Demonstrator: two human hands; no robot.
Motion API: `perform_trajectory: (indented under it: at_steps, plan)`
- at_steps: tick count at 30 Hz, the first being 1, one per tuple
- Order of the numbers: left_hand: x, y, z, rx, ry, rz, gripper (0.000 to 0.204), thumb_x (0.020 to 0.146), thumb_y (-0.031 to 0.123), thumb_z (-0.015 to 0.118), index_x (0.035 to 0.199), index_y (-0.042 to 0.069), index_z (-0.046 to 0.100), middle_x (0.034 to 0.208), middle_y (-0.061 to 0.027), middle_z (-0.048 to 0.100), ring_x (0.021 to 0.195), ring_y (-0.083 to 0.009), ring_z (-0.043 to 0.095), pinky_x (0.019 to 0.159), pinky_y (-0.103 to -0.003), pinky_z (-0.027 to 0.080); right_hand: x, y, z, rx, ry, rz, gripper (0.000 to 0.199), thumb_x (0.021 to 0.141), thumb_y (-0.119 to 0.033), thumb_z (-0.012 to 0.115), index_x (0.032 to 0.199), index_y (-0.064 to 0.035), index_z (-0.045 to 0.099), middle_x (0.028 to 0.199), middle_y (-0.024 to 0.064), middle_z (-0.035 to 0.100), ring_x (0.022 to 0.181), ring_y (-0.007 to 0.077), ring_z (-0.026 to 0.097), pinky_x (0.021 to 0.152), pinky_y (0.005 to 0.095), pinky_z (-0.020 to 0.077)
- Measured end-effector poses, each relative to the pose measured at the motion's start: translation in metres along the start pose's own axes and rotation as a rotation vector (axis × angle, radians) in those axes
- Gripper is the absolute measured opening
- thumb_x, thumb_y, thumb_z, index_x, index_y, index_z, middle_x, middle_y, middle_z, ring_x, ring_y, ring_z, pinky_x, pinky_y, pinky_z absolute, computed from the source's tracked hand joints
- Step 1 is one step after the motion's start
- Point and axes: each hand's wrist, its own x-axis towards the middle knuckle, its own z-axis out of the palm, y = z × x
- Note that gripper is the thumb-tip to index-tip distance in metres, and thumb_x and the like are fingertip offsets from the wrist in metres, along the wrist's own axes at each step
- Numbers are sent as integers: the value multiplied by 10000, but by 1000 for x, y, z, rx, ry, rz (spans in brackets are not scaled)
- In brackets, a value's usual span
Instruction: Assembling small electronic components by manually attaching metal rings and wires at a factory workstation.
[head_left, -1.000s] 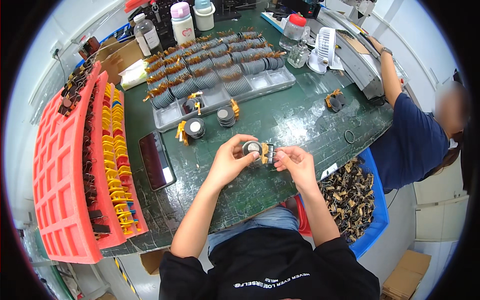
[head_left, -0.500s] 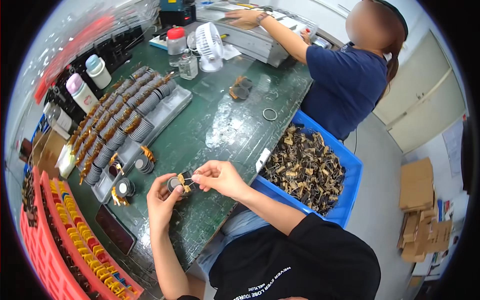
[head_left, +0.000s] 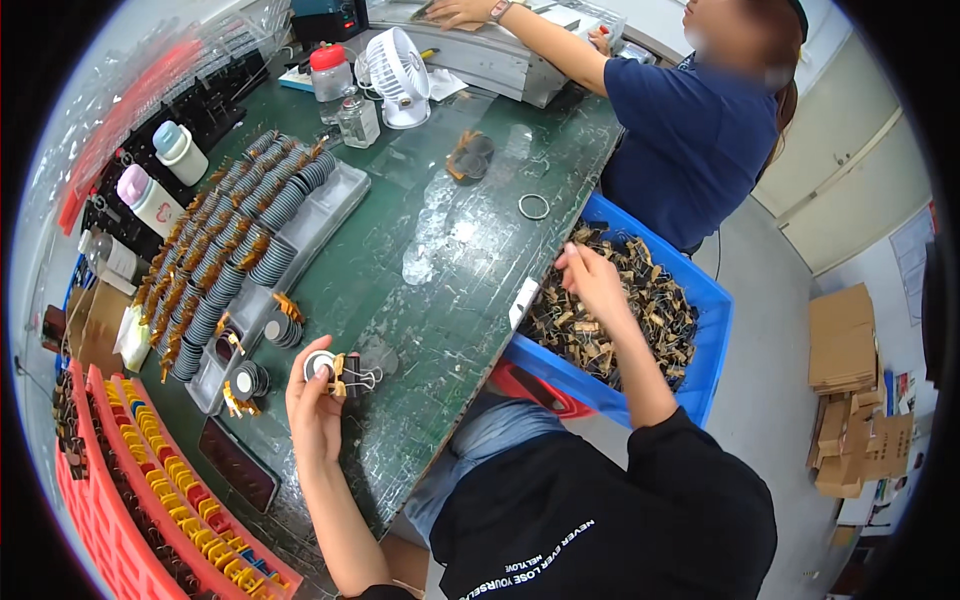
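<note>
My left hand (head_left: 312, 405) pinches a small stack of round grey discs (head_left: 319, 364) just above the table, thumb on top. A black binder clip (head_left: 352, 376) grips the gold-brown tabs at the side of this stack, its wire handles pointing right. My right hand (head_left: 594, 284) is over the near-left part of a blue bin (head_left: 712, 350) full of black binder clips with gold-brown pieces (head_left: 630, 325). Its fingers are loosely bent and slightly apart, and nothing shows in them. Two more disc stacks with amber tabs (head_left: 283, 328) stand left of my left hand.
Rows of grey discs (head_left: 272, 262) fill a clear tray at the left. Red racks (head_left: 150, 470) with yellow clips stand near left, beside a dark phone (head_left: 238, 465). A white fan (head_left: 398, 75) and jars stand farther back. A co-worker (head_left: 690, 140) reaches over a metal machine (head_left: 500, 70).
My right hand has let go of the binder clip and moved right, over the blue bin. My left hand still holds the disc stack, now with the clip plainly visible on it.
</note>
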Motion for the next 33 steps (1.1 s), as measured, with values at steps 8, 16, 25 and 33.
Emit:
perform_trajectory:
  at_steps: [8,16,25,33]
  plan:
    - [3,-13,2,73,73,48,416,922,147,536,1321,100,430,882,-3,547,730,-108,595,692,-312,568,37,79,42,-681,68,-66,287,780,-257,661,944,-22,654,1030,184,607,961,353,602,777,442,511]
    - [1,-12,0,39,97,-2,388,919,164,571,1281,97,449,954,-29,584,745,-103,578,638,-248,524,28,99,27,-270,-49,-52,269,703,-243,762,803,-8,679,742,146,646,781,288,625,721,398,493]
    - [0,-5,-3,137,-95,6,588,862,81,639,1396,129,397,985,-15,550,779,-92,541,688,-241,478,-35,-1,-14,483,158,-230,191,818,-27,694,951,-29,557,1036,105,643,905,145,631,761,246,509]
    - [-7,-2,-9,440,-97,128,468,819,114,708,1238,51,510,895,-5,610,844,-72,552,760,-219,435,-74,-87,51,826,-361,-151,408,731,127,678,1118,42,578,1058,145,647,983,210,636,882,320,508]
